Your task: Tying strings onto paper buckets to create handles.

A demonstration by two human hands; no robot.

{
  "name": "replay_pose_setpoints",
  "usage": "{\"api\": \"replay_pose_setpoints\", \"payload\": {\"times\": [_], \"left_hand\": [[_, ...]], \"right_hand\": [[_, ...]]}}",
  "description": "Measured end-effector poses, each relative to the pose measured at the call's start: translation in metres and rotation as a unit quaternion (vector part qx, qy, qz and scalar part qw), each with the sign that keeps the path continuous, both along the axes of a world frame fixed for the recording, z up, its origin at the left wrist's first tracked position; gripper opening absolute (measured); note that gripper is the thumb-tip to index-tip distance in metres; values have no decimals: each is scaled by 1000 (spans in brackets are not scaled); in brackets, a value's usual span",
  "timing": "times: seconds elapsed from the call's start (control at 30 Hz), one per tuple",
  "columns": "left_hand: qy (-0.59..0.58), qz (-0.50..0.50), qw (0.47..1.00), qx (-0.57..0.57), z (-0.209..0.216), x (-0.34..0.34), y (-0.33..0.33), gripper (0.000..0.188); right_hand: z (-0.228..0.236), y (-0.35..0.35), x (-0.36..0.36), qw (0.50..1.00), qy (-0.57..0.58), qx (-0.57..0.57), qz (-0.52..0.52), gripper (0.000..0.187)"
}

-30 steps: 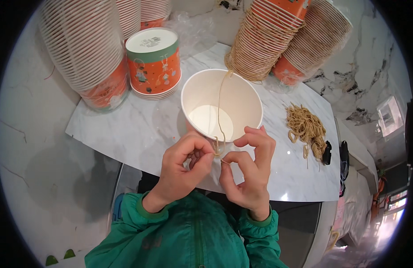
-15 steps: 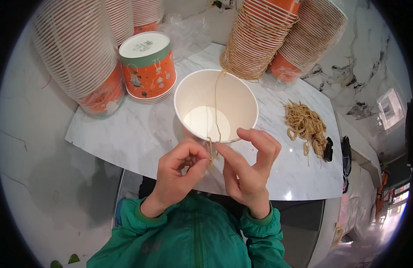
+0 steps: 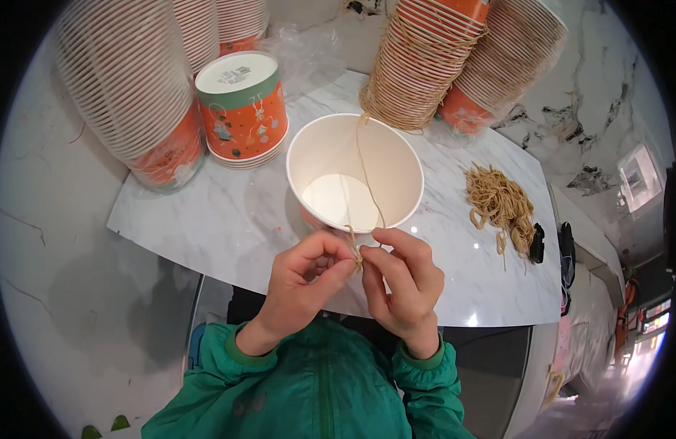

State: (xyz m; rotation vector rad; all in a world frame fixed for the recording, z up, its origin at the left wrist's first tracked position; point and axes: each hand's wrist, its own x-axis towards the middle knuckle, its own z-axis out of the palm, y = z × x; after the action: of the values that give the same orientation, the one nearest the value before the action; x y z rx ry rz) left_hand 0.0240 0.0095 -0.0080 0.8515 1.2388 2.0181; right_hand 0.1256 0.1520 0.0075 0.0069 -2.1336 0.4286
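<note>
A large paper bucket [image 3: 316, 146] stands upright on the marble-patterned table, its white inside facing up. Tan twine [image 3: 368, 172] runs from the bucket's far rim, across its mouth, to the near rim. Just in front of that near rim, my left hand [image 3: 303, 278] pinches a small knotted part of the twine between thumb and index finger. My right hand [image 3: 405, 282] is closed beside it, fingers bent around the running strand close to the knot. The fingertips of both hands nearly meet and partly cover the knot.
Tall stacks of paper buckets [image 3: 126, 80] rise at the back left, near an upside-down orange bucket [image 3: 246, 121]. At the back right stand a twine-hung stack [image 3: 418, 66] and a plastic-wrapped stack [image 3: 506, 58]. A twine heap [image 3: 502, 205] lies right, beside a black object [image 3: 537, 244].
Both hands have shifted slightly right with the knotted twine. My right hand's spread index finger and thumb have closed in on the strand, drawing it to the right across the bucket's mouth.
</note>
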Motion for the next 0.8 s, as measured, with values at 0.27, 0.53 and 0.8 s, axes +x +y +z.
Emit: {"api": "replay_pose_setpoints", "payload": {"times": [0.27,0.53,0.8], "left_hand": [[-12,-5,1000,-15,2,6,4,5],[-20,-12,1000,-8,0,11,7,5],[-18,-6,1000,-14,-2,11,8,7]], "right_hand": [[4,-4,6,998,-9,-68,12,28],[15,-5,16,988,-52,-139,38,29],[3,5,15,984,-66,-153,69,29]]}}
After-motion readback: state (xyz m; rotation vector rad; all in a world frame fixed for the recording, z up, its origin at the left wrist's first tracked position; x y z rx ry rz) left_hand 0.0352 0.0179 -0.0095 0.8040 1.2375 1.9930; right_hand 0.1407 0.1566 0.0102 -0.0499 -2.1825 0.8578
